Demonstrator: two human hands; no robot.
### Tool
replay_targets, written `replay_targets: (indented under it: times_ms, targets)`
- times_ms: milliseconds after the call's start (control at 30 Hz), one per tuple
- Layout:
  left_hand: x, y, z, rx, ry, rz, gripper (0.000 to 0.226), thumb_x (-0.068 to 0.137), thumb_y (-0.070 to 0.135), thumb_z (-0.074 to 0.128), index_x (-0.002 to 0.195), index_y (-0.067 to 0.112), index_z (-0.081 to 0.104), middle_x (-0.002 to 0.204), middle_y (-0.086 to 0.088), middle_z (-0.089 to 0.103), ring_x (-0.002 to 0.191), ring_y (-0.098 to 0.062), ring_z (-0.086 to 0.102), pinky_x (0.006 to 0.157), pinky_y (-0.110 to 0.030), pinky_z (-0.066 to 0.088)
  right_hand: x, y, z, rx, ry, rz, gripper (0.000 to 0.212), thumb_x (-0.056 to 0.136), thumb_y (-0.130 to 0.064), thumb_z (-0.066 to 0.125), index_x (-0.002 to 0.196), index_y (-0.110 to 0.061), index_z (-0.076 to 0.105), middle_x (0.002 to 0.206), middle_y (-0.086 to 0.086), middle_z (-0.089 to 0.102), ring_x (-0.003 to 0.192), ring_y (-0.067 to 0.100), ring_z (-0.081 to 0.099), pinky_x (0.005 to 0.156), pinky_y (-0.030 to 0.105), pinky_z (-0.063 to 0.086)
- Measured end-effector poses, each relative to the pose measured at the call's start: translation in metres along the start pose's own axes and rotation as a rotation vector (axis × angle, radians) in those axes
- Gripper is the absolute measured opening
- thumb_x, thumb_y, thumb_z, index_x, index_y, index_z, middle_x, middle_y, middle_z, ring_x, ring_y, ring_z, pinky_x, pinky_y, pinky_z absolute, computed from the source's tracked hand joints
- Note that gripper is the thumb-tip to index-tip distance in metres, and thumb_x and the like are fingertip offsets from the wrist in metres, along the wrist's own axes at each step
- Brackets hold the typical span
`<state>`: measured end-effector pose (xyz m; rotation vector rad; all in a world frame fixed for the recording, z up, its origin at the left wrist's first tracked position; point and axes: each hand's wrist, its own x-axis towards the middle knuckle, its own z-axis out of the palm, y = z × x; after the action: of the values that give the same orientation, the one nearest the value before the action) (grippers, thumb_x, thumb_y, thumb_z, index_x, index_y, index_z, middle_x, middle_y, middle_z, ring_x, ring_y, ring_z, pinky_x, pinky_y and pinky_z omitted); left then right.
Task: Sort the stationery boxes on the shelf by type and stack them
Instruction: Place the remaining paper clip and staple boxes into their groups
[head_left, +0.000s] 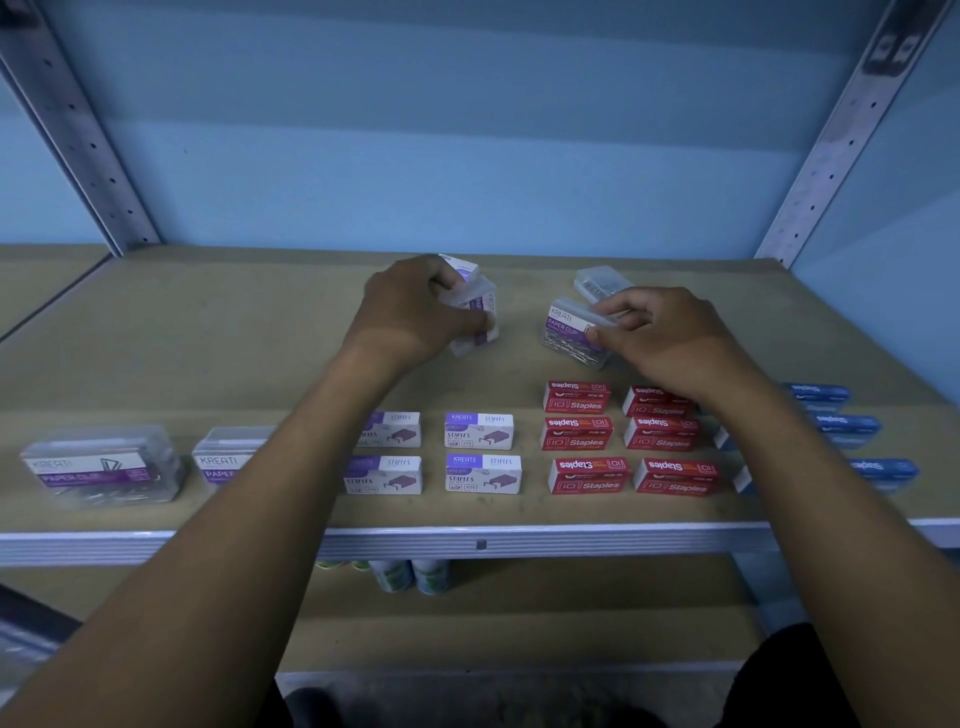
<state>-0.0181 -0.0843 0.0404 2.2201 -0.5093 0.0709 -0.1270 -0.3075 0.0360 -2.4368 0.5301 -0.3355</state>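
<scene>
**Clear boxes, light and slick**

Mid-shelf (260, 332), your left hand (410, 312) gripped stacked boxes (475, 306); right hand (660, 338) fingers pinched a paper clip box (569, 332). They looked light, rigid, slippery; hold the long sides.

Your left hand (415, 306) grips a clear paper clip box (475, 317), tilted on end at the back of the shelf (260, 332), with a small white-and-purple box (464, 268) just behind it. Your right hand (665, 338) holds another clear paper clip box (574, 332), tilted, with a third (600, 283) just behind. Along the front you have two clear paper clip boxes (101, 462), four white staple boxes (480, 452), six red staple boxes (618, 441), then blue boxes (852, 436) at the right.
</scene>
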Motion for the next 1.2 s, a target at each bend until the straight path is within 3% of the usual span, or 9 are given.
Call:
replay_targets:
  times_ms: [67,167,400,567,733,867,1100,1200]
  targets:
    - [0.0,-0.002,-0.003,-0.037,-0.013,-0.011,0.033,0.066,0.039,0.086,0.089,0.021,0.069,0.096,0.007,0.068,0.082,-0.008,0.058,0.059,-0.01,0.036,0.0,0.0,0.0,-0.001,0.0,-0.003,0.032,0.089,-0.044,0.073,0.12,-0.034,0.071,0.102,-0.01,0.067,0.098,0.011,0.061,0.071,0.024,0.041]
    - [-0.001,-0.003,-0.009,-0.029,-0.044,-0.032,0.032,0.068,0.041,0.085,0.088,0.022,0.069,0.094,0.006,0.068,0.084,-0.01,0.058,0.062,-0.016,0.038,-0.001,0.001,-0.001,0.002,-0.004,-0.011,0.031,0.089,-0.044,0.073,0.119,-0.037,0.071,0.102,-0.01,0.067,0.097,0.01,0.06,0.065,0.018,0.039]
    - [0.001,-0.009,-0.026,0.184,-0.108,-0.06,0.036,0.065,0.047,0.085,0.084,0.021,0.069,0.089,0.01,0.065,0.083,-0.011,0.058,0.06,-0.025,0.038,-0.001,0.003,-0.001,0.015,-0.002,-0.006,0.031,0.088,-0.043,0.075,0.118,-0.04,0.071,0.099,-0.012,0.066,0.083,-0.003,0.055,0.065,0.017,0.038]
    - [-0.001,-0.021,-0.035,0.364,-0.204,-0.14,0.032,0.067,0.047,0.083,0.088,0.03,0.065,0.1,0.007,0.064,0.09,-0.015,0.056,0.07,-0.026,0.037,0.0,0.0,0.0,-0.047,0.014,-0.009,0.036,0.086,-0.041,0.077,0.121,-0.035,0.071,0.094,-0.014,0.065,0.078,-0.004,0.054,0.062,0.016,0.037]
    - [-0.005,-0.021,-0.043,0.322,-0.147,-0.121,0.03,0.071,0.042,0.082,0.097,0.032,0.07,0.102,0.006,0.065,0.088,-0.014,0.057,0.069,-0.024,0.037,-0.002,-0.007,0.001,-0.032,0.062,-0.027,0.032,0.088,-0.037,0.076,0.119,-0.034,0.072,0.083,-0.022,0.059,0.075,-0.004,0.053,0.061,0.014,0.035]
    - [-0.014,-0.024,-0.071,0.274,-0.073,-0.06,0.032,0.072,0.038,0.083,0.1,0.03,0.071,0.097,0.006,0.068,0.084,-0.012,0.058,0.06,-0.019,0.037,-0.006,-0.025,0.007,0.023,0.087,-0.069,0.027,0.085,-0.036,0.079,0.111,-0.036,0.074,0.088,-0.017,0.067,0.079,-0.001,0.058,0.063,0.011,0.037]
    - [-0.043,-0.062,-0.14,0.252,-0.002,-0.032,0.033,0.076,0.041,0.08,0.108,0.038,0.071,0.101,0.006,0.07,0.095,-0.012,0.063,0.082,-0.027,0.045,-0.02,-0.073,0.037,0.126,0.018,-0.211,0.021,0.082,-0.035,0.082,0.101,-0.037,0.075,0.091,-0.014,0.073,0.072,-0.01,0.06,0.058,-0.003,0.036]
    - [-0.058,-0.077,-0.168,0.315,0.011,-0.032,0.035,0.078,0.042,0.077,0.113,0.042,0.071,0.101,0.01,0.068,0.085,-0.007,0.058,0.075,-0.026,0.04,-0.028,-0.095,0.054,0.126,-0.047,-0.277,0.027,0.081,-0.035,0.082,0.107,-0.037,0.077,0.092,-0.013,0.073,0.074,-0.011,0.062,0.06,-0.003,0.036]
